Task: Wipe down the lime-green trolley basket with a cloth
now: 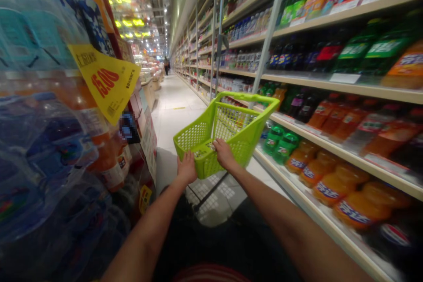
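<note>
A lime-green plastic shopping cart (231,141) with perforated sides stands tilted to my view on the aisle floor, its tall end away from me on the right. At the low near end, my left hand (187,168) has its fingers hooked over the rim by the left corner. My right hand (225,153) is closed over the same rim further right, the thumb side towards the inside. No goods show in the visible part of the basket. A dark leg of the frame runs below it to the floor.
Shelves of drink bottles (317,176) line the right side, close to the cart. On the left, stacked wrapped bottles (49,150) carry a yellow price sign (107,83). The tiled aisle (172,92) stretches ahead, with a distant person (166,66) in it.
</note>
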Motion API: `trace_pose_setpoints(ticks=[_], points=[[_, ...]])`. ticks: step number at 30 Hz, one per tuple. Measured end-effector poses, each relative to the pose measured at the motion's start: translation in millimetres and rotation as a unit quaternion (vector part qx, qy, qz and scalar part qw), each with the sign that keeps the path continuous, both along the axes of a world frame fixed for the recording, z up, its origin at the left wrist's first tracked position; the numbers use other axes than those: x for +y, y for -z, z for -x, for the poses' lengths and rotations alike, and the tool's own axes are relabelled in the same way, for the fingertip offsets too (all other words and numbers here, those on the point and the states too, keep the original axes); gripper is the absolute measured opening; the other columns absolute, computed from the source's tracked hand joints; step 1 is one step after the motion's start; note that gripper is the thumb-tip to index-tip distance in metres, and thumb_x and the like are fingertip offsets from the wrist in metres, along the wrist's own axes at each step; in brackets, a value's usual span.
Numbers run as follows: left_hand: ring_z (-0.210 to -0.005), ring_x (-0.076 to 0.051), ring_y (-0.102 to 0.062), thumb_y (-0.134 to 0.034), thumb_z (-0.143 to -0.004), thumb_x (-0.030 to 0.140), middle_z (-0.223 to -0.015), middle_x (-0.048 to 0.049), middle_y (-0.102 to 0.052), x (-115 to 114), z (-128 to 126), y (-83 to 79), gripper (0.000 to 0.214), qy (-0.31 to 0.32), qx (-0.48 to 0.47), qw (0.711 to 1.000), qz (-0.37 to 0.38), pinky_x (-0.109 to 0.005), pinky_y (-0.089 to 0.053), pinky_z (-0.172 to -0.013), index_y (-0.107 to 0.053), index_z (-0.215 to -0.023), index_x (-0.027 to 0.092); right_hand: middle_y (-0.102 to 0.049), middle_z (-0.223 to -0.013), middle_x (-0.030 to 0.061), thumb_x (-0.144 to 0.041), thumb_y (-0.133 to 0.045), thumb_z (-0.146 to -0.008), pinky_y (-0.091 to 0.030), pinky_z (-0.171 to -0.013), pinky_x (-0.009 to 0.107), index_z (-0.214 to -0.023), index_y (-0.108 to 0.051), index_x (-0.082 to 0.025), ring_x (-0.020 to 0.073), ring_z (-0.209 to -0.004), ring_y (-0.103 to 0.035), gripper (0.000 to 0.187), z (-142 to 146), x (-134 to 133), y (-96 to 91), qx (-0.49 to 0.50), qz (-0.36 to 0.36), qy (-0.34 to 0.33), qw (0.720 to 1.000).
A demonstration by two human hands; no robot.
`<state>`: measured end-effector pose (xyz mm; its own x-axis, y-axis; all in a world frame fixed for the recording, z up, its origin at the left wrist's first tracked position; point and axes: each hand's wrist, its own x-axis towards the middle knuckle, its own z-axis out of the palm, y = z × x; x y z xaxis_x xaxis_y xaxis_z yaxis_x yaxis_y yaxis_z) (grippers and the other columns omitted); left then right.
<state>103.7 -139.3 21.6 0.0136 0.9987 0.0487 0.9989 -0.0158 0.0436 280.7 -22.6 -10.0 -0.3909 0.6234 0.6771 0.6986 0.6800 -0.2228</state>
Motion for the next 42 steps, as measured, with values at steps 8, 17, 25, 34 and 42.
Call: trace_pose_setpoints(ticks=[8,17,25,34,42], points=[[-0.138,-0.027,-0.011,-0.049,-0.07,0.028,-0.151,-0.0118,-0.011,4.4,0.5,-5.6,0.08,0.02,0.007,1.0,0.016,-0.055,-0.01,-0.108,-0.016,-0.14,0.01,-0.054,-0.125,0.0123,-0.004,-0.039,-0.079,-0.034,-0.102,0.045,-0.114,-0.058,-0.017,0.0218,-0.125,-0.039,0.042,37.4,-25.5,11.6,0.015,0.011,-0.058,0.998],[-0.138,-0.026,-0.009,-0.049,-0.071,0.026,-0.151,-0.0107,-0.008,13.7,5.1,-9.4,0.081,0.037,0.014,0.999,0.034,-0.056,-0.008,-0.108,-0.012,-0.141,0.012,-0.044,-0.136,0.0121,-0.001,-0.036,-0.08,-0.03,-0.106,0.046,-0.121,-0.053,-0.015,0.0215,-0.134,-0.026,0.047,34.8,-34.1,14.5,0.058,0.019,-0.014,0.998],[-0.138,-0.025,-0.01,-0.048,-0.073,0.026,-0.151,-0.0118,-0.009,37.9,13.5,-7.9,0.078,0.046,0.027,0.998,0.038,-0.052,-0.009,-0.109,-0.013,-0.141,0.013,-0.049,-0.133,0.0073,-0.008,-0.034,-0.088,-0.03,-0.106,0.046,-0.122,-0.054,-0.022,0.019,-0.133,-0.027,0.042,37.3,-42.3,43.6,0.014,-0.037,-0.091,0.995],[-0.138,-0.025,-0.009,-0.049,-0.072,0.019,-0.151,-0.0109,-0.008,54.5,17.4,-12.9,0.079,0.051,0.034,0.997,0.045,-0.053,-0.009,-0.109,-0.012,-0.141,0.016,-0.052,-0.128,0.0122,-0.011,-0.037,-0.089,-0.034,-0.104,0.046,-0.113,-0.06,-0.016,0.019,-0.131,-0.032,0.033,33.2,-42.6,99.2,-0.033,0.022,-0.104,0.994],[-0.138,-0.024,-0.007,-0.046,-0.072,0.017,-0.152,-0.0096,-0.007,63.1,22.9,-8.3,0.078,0.064,0.036,0.997,0.031,-0.051,-0.012,-0.109,-0.011,-0.142,0.015,-0.048,-0.133,0.0081,-0.011,-0.033,-0.09,-0.028,-0.109,0.045,-0.124,-0.052,-0.02,0.0184,-0.134,-0.024,0.041,33.2,-39.8,50.3,0.047,-0.007,-0.113,0.992]])
